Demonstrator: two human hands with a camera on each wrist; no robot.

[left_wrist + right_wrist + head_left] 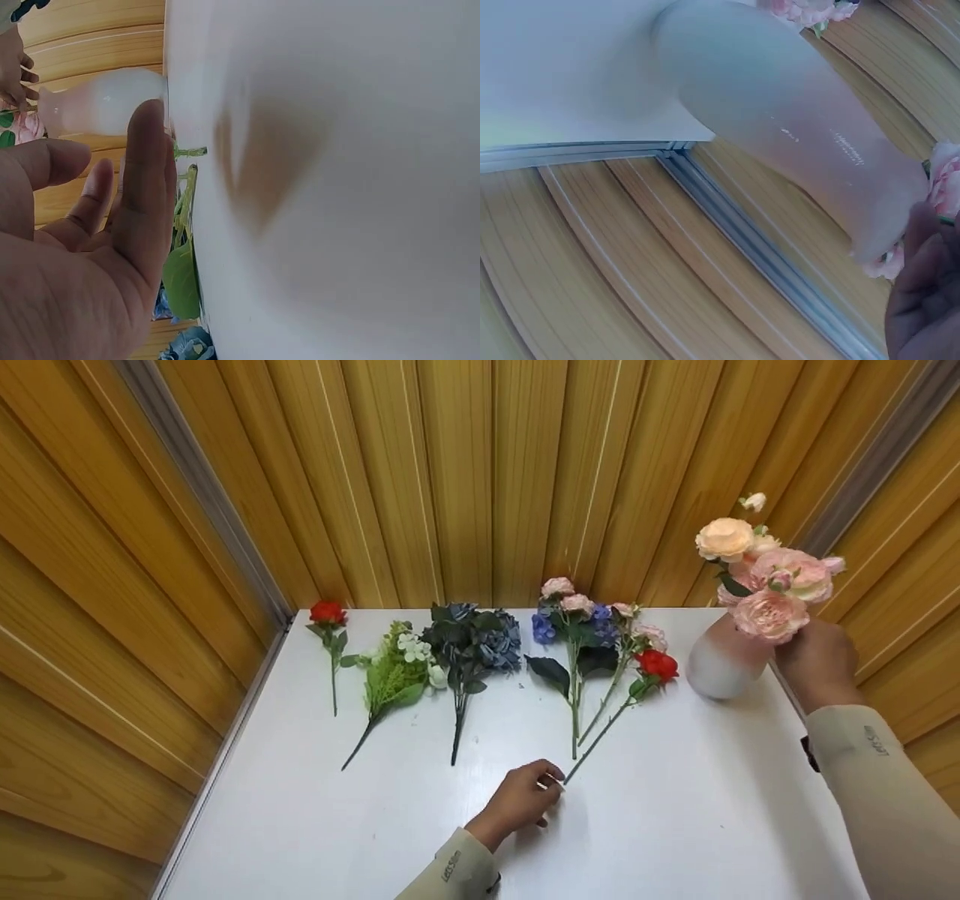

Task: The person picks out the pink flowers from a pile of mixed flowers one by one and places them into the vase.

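At the right, a pink-and-white vase (724, 667) stands upright with pink and peach artificial flowers (771, 613) above its mouth. My right hand (821, 664) is beside the vase's mouth, fingers curled and pinching a pink flower's thin stem; the blooms partly hide the fingertips. In the right wrist view, those fingers (922, 281) are close to the vase rim. My left hand (521, 795) hovers low over the table, loosely curved and holding nothing. Its fingertips are near the lower stem end of a red rose (658, 666). The left wrist view shows the thumb and fingers apart.
Pink and blue flower stems (576, 682) lie beside the rose. Further left are a dark blue bunch (480, 641), a green spray with white blossoms (394, 675) and another red rose (328, 613). Wood-patterned walls (450, 480) enclose the white table (300, 825).
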